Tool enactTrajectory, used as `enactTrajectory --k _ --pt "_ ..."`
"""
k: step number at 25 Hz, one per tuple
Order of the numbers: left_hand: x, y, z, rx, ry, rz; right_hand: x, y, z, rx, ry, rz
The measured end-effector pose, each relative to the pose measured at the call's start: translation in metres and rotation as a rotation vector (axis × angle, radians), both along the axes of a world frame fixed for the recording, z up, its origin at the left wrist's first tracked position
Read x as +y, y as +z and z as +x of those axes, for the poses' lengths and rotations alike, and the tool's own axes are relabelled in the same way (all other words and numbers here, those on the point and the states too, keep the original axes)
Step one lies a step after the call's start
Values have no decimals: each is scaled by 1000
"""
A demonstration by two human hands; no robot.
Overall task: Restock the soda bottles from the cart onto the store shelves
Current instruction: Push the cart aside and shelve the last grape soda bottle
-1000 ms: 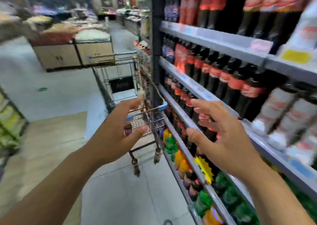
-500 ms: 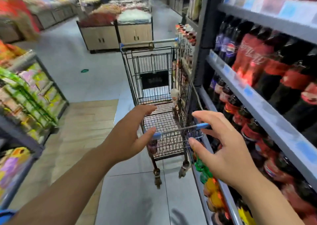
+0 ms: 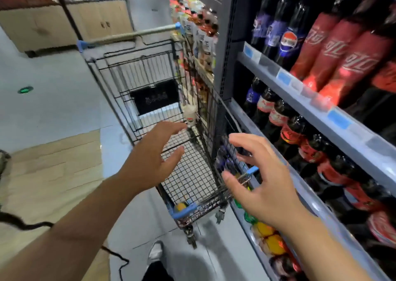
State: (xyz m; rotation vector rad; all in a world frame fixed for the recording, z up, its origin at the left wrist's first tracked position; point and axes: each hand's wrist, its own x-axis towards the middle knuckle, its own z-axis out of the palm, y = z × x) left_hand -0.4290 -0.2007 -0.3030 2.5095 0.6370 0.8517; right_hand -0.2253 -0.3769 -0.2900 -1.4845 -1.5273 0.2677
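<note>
A black wire shopping cart point(image 3: 137, 70) with blue corner guards stands in the aisle beside the soda shelves point(image 3: 300, 83). A dark bottle with a blue label point(image 3: 225, 162) lies against the cart's right wall, and a small white bottle point(image 3: 189, 115) stands further in. My left hand point(image 3: 150, 162) is spread open above the cart's near end and holds nothing. My right hand point(image 3: 263, 184) hovers with loosely bent fingers over the cart's right rim, close to the dark bottle, and grips nothing. Red-labelled and blue-labelled cola bottles point(image 3: 325, 49) fill the shelves.
Low shelves on the right carry orange and green bottles point(image 3: 267, 237). Wooden display cabinets point(image 3: 64, 25) stand across the aisle behind the cart. Grey floor tiles and a tan wooden strip point(image 3: 53, 173) lie to the left. A dark cable point(image 3: 21, 222) runs over my left arm.
The view has turned down and closed in on the cart. Both hands have moved forward over its near end, the right one toward the dark bottle at the right wall.
</note>
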Motion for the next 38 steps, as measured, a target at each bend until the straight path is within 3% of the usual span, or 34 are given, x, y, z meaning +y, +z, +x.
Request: enactTrajectory --k 5,12,17,24,33,38 --pt "111 -29 29 24 -370 23 48 -23 -35 50 -374 -33" --pt "165 -57 82 190 -684 -40 57 -40 -90 145 -804 -49" --pt "162 -125 89 417 -901 -100 72 -80 -127 208 -944 -114" --pt "148 -250 105 918 -1261 -9 98 -172 -179 369 -1086 -144" --pt "105 -319 111 1127 -1461 -96 105 -221 -195 552 -1301 -172" --pt "107 -326 101 1157 -1480 -216 102 -223 -195 628 -1278 -99"
